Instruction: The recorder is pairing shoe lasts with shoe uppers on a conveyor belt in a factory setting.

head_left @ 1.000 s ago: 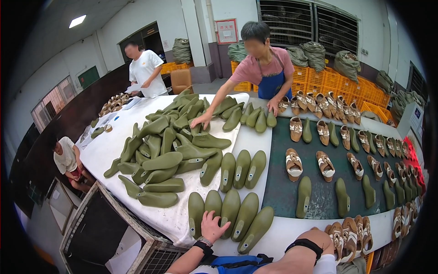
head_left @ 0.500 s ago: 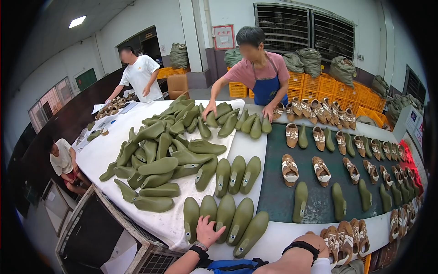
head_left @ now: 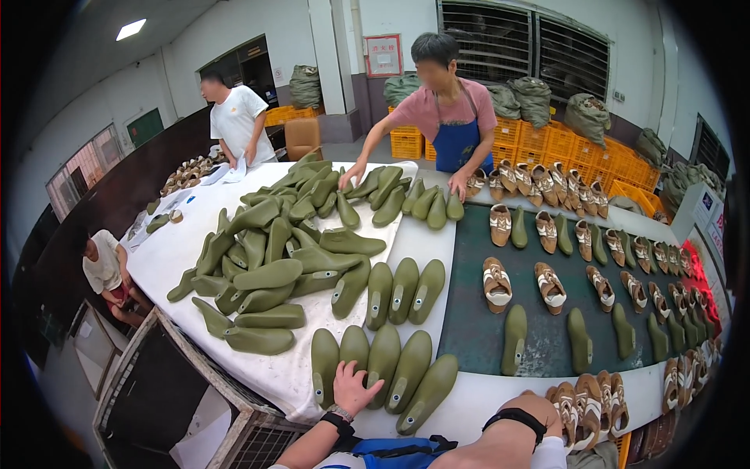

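Observation:
My left hand [head_left: 355, 388], with a watch and a black band at the wrist, is closed over the lower end of a green shoe last [head_left: 354, 346]. Its fingers curl on top of it and the thumb reaches across to the neighbouring last [head_left: 384, 356]. The held last is one of several standing side by side along the near edge of the table. At the lower right my right arm [head_left: 488, 434], with a black strap, bends beside brown and white shoes [head_left: 590, 406]. The fingers of that hand do not show.
A big pile of green lasts [head_left: 266, 258] covers the white cloth [head_left: 176, 328]. Shoes and lasts stand in rows on a dark green belt [head_left: 476, 344]. A co-worker in a blue apron [head_left: 457, 147] reaches across the table. A wire-sided crate [head_left: 234, 445] stands near left.
The view has shifted slightly; my left hand keeps its place over the lasts. The far person in white has turned away, hands now together over paper. The apron-wearer's reaching hand moved slightly left.

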